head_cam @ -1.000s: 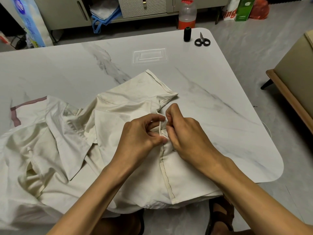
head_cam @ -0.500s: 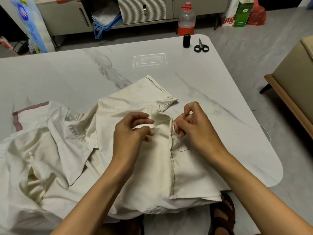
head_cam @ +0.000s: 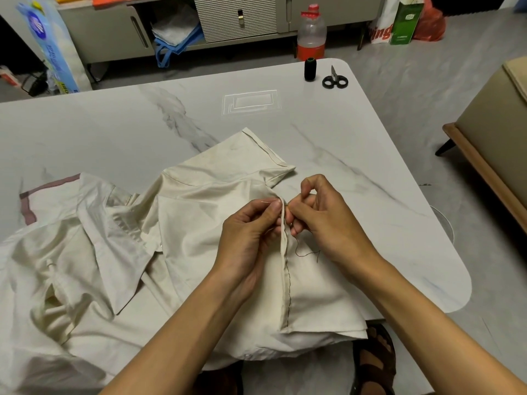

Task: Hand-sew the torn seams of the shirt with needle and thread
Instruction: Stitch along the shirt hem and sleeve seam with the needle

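Observation:
A cream shirt [head_cam: 199, 229] lies crumpled on the white marble table [head_cam: 114, 132]. Its raised seam fold [head_cam: 284, 269] runs toward me, with dark stitches along the lower part. My left hand [head_cam: 248, 238] pinches the top of this fold from the left side. My right hand [head_cam: 325, 218] pinches the needle's rear end against the fold from the right. The thin needle tip [head_cam: 264, 201] pokes out leftward past my left thumb. A loose loop of dark thread [head_cam: 306, 253] lies on the cloth under my right hand.
A black thread spool [head_cam: 310, 69] and small black scissors [head_cam: 335, 80] stand at the table's far right corner. A plastic bottle [head_cam: 311, 29] and a low cabinet [head_cam: 236, 21] are behind the table. An upholstered seat [head_cam: 496, 132] is at the right.
Half a second ago my hands were slightly apart with the needle showing between them. Now my left hand has closed in and pinches the fold, and the needle tip sticks out on its left.

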`<state>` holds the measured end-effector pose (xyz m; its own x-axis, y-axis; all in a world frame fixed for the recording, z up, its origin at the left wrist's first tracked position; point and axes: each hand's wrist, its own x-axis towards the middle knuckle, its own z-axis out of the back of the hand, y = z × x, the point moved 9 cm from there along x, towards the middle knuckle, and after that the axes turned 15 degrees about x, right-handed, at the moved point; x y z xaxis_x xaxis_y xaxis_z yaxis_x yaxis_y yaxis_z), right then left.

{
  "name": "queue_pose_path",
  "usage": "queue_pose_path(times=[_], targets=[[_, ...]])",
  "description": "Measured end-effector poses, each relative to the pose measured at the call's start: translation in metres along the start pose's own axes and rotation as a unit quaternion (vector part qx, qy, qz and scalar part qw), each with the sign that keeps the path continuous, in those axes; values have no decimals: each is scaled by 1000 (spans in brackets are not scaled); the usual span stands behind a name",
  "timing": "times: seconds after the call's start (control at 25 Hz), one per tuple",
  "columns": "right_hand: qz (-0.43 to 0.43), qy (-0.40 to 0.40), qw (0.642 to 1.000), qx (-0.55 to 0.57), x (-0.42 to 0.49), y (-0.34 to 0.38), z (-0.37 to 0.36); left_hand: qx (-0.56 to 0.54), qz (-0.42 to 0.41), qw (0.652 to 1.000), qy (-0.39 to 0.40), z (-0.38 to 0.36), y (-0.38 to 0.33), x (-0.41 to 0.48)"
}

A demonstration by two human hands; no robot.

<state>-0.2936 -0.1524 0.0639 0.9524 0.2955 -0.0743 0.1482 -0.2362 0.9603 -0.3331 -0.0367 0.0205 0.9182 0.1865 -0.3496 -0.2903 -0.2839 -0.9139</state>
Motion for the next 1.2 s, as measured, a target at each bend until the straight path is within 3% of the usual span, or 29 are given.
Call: queue_pose_path(times=[0.48,0.68,0.76,0.88,1.0,1.08,1.2], targets=[[18,2,999,-33,0,2,1,-30,17,999,11,-3,2,0],[35,-8,993,-116,-3,2,1,-1,16,1000,-3,-2,5,2],[77,-20,972,-219,-6,10,5,10,10,1000,-16,0,4,3],[199,-44,899,-388,-21,34,1,-2,-1,999,-35,-2,2,6],[219,-49,857,-464,-31,38,-2,-7,0,999,-32,-10,1,8],[181,-53,861,-472,-28,32,7,9,-2,999,-33,-14,1,9],[133,-71,915,-375,-20,29,27,34,-23,997,-58,-13,-3,9]])
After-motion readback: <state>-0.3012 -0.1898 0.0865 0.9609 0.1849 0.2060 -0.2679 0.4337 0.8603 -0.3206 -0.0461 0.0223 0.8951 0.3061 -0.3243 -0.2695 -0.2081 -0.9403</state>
